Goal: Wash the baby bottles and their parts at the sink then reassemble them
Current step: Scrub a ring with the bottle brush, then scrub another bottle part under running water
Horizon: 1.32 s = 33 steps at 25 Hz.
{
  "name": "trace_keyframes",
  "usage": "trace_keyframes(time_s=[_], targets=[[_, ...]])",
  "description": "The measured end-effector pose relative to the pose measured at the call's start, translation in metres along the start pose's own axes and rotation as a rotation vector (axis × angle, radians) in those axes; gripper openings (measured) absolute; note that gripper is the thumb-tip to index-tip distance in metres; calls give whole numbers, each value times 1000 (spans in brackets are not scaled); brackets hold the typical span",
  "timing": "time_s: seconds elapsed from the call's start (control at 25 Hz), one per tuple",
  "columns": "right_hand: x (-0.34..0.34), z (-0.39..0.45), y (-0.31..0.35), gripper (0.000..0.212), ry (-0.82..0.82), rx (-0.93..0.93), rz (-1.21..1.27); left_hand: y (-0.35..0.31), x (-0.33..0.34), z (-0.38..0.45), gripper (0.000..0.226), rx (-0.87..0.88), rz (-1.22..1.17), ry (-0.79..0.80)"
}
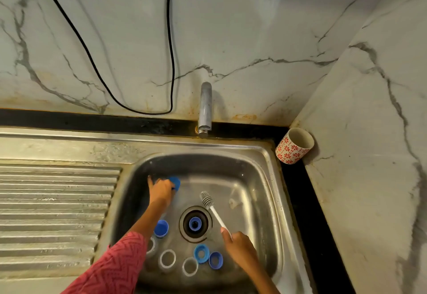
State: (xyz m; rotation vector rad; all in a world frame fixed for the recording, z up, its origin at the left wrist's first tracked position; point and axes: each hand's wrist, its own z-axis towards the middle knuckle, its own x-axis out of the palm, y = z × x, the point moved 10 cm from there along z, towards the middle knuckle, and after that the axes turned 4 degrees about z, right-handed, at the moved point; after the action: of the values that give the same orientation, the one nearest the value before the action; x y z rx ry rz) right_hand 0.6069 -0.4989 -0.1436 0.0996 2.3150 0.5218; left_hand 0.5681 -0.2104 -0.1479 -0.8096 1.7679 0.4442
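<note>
Steel sink (265,155) holds scattered bottle parts: the left hand (161,189) closes its grip on a blue cap (175,181) at the far wall, the right hand (239,246) clamps a bottle brush (211,206) by its handle. Light, wet plastic, probably slippery; best pinched by the rim.

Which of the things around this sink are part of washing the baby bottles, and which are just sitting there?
Part of the job:
- white bottle brush, held by right hand
- blue cap, gripped by left hand
- blue plastic rings and clear bottles in the steel sink
- chrome tap

Just there:
- red-flowered cup
- black cable
</note>
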Motion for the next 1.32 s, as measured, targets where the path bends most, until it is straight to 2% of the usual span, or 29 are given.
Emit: trace_keyframes(time_s=[0.16, 0.28, 0.56, 0.72, 0.84, 0.92, 1.0, 1.08, 1.12, 1.32], targets=[[0, 9, 1, 53, 15, 8, -28, 6, 22, 17, 32, -42, 145, 36], [9, 9, -2, 51, 34, 21, -21, 10, 36, 15, 27, -109, 120, 72], [-3, 3, 6, 51, -19, 1, 21, 16, 14, 7, 26, -167, 54, -81], [-13, -1, 6, 51, -48, -3, 6, 1, -3, -4, 28, -114, 51, -182], [-25, 1, 2, 57, -113, -8, 40, -31, 2, -16, 29, 38, 27, -201], [-32, 2, -2, 61, -135, -11, 40, -63, 28, -28, 25, 209, -67, -36], [-33, 3, -8, 61, -136, -2, 31, -96, 67, -51, 23, 391, -96, 247], [-32, 3, -11, 61, -142, 5, 36, -109, 101, -73, 26, 456, -80, 493], [-31, 3, -11, 62, -136, 9, 47, -108, 112, -80, 27, 438, -95, 561], [-23, 0, -15, 52, -80, -3, 67, -101, 127, -84, 19, 269, -22, 615]])
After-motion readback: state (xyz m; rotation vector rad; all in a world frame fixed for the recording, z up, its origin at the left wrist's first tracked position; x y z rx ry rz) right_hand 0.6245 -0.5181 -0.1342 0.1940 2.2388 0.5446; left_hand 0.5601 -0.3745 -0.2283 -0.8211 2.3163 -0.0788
